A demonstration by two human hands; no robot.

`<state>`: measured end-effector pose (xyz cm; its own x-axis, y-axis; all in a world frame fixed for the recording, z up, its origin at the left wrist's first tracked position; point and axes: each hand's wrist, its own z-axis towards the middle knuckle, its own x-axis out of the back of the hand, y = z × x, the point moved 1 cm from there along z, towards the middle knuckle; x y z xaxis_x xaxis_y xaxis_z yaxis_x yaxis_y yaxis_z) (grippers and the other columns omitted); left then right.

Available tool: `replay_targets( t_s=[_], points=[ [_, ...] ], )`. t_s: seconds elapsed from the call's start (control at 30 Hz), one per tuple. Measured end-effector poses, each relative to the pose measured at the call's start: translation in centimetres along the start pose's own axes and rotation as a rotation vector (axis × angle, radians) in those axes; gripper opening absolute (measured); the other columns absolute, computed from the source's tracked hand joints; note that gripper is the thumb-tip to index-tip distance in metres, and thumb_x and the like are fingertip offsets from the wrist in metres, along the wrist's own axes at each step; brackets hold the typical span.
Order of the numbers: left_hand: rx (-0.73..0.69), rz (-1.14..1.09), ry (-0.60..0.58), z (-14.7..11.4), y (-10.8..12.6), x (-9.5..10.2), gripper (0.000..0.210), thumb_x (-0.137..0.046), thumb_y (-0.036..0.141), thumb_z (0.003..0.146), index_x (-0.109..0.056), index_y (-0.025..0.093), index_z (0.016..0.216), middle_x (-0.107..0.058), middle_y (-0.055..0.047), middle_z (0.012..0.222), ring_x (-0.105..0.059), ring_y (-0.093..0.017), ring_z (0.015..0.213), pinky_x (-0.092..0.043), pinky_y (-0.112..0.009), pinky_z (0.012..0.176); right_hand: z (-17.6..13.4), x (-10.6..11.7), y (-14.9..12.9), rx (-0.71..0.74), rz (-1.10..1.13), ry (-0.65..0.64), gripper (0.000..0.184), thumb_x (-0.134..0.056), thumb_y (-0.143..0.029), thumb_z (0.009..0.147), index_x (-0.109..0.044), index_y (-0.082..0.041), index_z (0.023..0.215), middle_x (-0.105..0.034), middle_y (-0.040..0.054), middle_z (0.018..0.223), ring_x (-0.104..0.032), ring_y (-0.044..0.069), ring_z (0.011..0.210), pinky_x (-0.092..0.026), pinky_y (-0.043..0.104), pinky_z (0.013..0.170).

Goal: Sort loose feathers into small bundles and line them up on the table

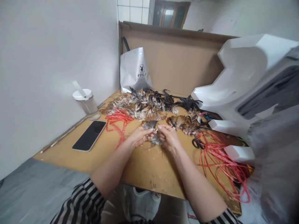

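Observation:
Over the middle of the table, my left hand (pixel 143 136) pinches brown-and-grey feathers (pixel 149 124) between thumb and fingertips. Close by on the right, my right hand (pixel 170 137) is closed in a pinch at the edge of the same feathers. The quill ends are too small to make out. More grey fluff (pixel 154 141) lies below and between my hands. Behind them spreads a large pile of brown, cream and black feathers (pixel 142 104). A smaller clump of brown feathers (pixel 183 123) rests just past my right hand.
Red plastic strips (pixel 119 116) lie at left, with a longer tangle of red strips (pixel 219 158) at right beside black-handled scissors (pixel 198 143). A phone (pixel 89 135), a lidded cup (pixel 86 102) and a silver bag (pixel 134 70) stand or lie leftward. White foam (pixel 243 68) borders the right.

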<state>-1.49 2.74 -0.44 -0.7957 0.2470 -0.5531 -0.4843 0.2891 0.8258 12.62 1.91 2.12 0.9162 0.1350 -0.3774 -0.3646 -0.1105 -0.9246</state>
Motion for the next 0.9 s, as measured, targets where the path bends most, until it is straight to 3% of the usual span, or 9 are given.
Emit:
replay_targets(
  t_s=[0.23, 0.6, 0.9],
  points=[
    [0.023, 0.047, -0.018, -0.3, 0.0, -0.5, 0.020, -0.068, 0.019, 0.063, -0.064, 0.007, 0.077, -0.064, -0.009, 0.071, -0.053, -0.005, 0.050, -0.040, -0.014, 0.045, 0.0, -0.3, 0.8, 0.037, -0.092, 0.074, 0.030, -0.068, -0.038, 0.058, -0.053, -0.015, 0.068, -0.046, -0.0066, 0.045, -0.024, 0.001, 0.033, -0.013, 0.016, 0.034],
    [0.022, 0.068, -0.065, -0.2, -0.1, -0.4, 0.021, -0.069, 0.022, 0.062, -0.060, 0.009, 0.075, -0.060, -0.003, 0.062, -0.051, -0.004, 0.048, -0.039, -0.015, 0.048, 0.0, -0.8, 1.2, 0.115, -0.033, 0.090, 0.024, -0.066, -0.035, 0.061, -0.053, -0.015, 0.065, -0.042, -0.0078, 0.040, -0.027, 0.002, 0.033, -0.016, 0.016, 0.034],
    [-0.067, 0.255, -0.005, -0.2, 0.3, -0.2, 0.024, -0.068, 0.029, 0.061, -0.060, 0.007, 0.066, -0.058, -0.004, 0.058, -0.049, -0.005, 0.045, -0.036, -0.015, 0.043, 0.1, -0.3, 1.2, 0.072, -0.175, 0.107, 0.025, -0.068, -0.034, 0.057, -0.058, -0.014, 0.067, -0.046, -0.0060, 0.042, -0.033, 0.004, 0.037, -0.023, 0.016, 0.037]
  ],
)
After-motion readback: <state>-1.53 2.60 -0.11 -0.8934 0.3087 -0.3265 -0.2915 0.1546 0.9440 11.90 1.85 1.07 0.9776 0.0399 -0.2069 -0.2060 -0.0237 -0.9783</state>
